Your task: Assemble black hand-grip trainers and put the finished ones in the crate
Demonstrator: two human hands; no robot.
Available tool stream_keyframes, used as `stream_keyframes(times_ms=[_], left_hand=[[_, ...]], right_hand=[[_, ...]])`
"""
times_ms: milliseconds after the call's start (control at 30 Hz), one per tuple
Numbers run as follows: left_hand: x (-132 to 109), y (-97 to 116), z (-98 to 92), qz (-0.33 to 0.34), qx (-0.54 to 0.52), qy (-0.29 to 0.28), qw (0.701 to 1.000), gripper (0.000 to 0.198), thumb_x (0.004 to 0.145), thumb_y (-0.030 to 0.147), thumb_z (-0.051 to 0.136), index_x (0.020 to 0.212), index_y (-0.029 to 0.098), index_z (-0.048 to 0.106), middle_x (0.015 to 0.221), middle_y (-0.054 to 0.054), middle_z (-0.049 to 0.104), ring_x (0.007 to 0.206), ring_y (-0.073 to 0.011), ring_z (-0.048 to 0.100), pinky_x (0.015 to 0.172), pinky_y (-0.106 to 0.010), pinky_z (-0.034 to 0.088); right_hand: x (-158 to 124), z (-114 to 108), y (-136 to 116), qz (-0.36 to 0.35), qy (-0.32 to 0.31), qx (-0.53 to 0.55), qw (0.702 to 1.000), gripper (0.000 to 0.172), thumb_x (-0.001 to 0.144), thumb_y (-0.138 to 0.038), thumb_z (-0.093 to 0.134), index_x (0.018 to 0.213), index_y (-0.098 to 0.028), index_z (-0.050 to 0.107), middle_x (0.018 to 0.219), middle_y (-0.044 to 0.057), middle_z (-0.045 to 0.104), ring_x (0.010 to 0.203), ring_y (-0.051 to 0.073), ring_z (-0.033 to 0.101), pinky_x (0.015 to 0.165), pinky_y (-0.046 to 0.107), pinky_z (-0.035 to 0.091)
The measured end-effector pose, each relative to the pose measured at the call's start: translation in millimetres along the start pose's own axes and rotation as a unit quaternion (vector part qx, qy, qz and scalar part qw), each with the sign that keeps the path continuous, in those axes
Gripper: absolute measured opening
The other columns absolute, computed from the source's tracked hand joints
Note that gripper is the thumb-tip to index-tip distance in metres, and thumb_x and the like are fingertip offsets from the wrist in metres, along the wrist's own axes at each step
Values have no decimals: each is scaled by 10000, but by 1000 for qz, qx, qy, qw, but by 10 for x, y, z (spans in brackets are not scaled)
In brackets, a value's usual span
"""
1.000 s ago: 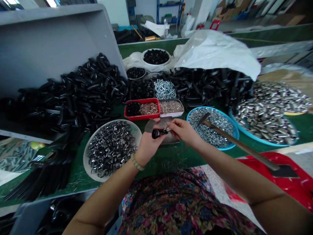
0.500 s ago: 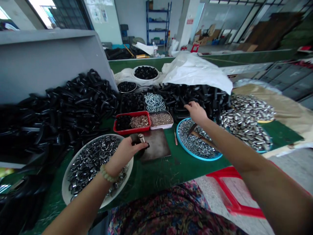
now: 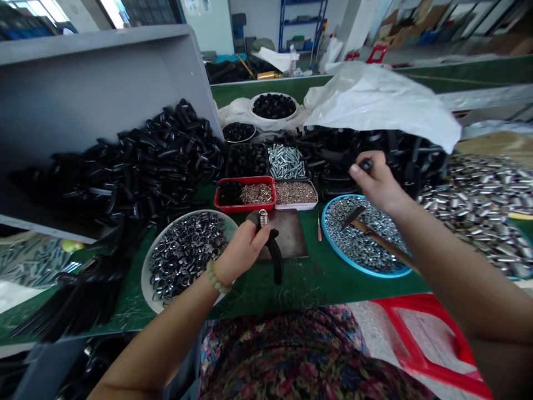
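My left hand grips a black plastic handle that hangs down below my fingers, with a short silver threaded bolt standing up from its top. Beside that hand lies a dark metal plate. My right hand is raised over the heap of black handles, pinching a small black piece between finger and thumb. A hammer rests in the blue round tray of steel nuts, below my right hand.
A white bowl of steel rings sits left of my left hand. Behind are a red tray, small boxes of screws, black heaps, and a white plastic sheet. A small red-handled pick lies on the green table.
My right hand has moved from beside the bolt up and right, over the black heap, and now pinches a small black piece. The handle in my left hand has turned, its bolt now pointing upward.
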State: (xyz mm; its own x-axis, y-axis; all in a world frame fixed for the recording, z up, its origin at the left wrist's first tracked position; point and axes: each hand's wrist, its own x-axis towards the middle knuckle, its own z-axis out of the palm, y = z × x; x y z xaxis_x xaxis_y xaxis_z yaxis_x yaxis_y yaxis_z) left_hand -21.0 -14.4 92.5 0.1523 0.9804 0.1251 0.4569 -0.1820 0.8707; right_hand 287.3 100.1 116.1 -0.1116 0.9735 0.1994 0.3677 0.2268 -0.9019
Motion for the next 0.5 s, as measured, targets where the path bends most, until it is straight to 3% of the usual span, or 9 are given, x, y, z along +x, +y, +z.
stream_keyframes(times_ms=[67, 167, 300, 400, 500], left_hand=[[-33, -31, 31, -17, -9, -31, 999, 222, 903, 348, 444, 770, 187, 520, 711, 4, 523, 674, -143, 463, 648, -267, 372], [-103, -47, 36, -14, -4, -62, 998, 269, 913, 391, 433, 769, 186, 532, 704, 1, 527, 661, -142, 456, 631, -274, 369], [-205, -18, 16, -12, 14, -82, 996, 287, 919, 422, 426, 806, 188, 548, 749, -21, 554, 711, -164, 486, 697, -296, 393], [-256, 16, 22, -14, 18, -82, 996, 282, 907, 429, 456, 808, 194, 577, 742, -34, 579, 718, -180, 513, 720, -302, 397], [-281, 42, 46, -1, 20, -98, 995, 271, 901, 418, 474, 811, 200, 607, 760, -45, 615, 712, -188, 536, 704, -294, 397]], right_hand=[[-342, 235, -219, -3, -19, 43, 999, 375, 794, -598, 569, 991, -283, 518, 1053, 49, 582, 1064, 265, 501, 772, 363, 464], [-758, 589, -406, 66, -69, 205, 974, 396, 804, -637, 510, 826, -243, 473, 971, 64, 610, 797, 230, 615, 566, 342, 487], [-1042, 964, -426, 109, 32, 294, 949, 402, 819, -597, 526, 725, -232, 386, 690, -19, 523, 409, 92, 458, 347, 238, 368], [-1144, 1162, -448, 165, -60, 303, 937, 404, 819, -593, 525, 701, -222, 418, 619, -46, 447, 361, 73, 399, 274, 208, 306], [-1197, 1281, -522, 194, -133, 262, 936, 419, 848, -584, 478, 677, -203, 452, 609, -43, 433, 362, 72, 421, 270, 206, 342]])
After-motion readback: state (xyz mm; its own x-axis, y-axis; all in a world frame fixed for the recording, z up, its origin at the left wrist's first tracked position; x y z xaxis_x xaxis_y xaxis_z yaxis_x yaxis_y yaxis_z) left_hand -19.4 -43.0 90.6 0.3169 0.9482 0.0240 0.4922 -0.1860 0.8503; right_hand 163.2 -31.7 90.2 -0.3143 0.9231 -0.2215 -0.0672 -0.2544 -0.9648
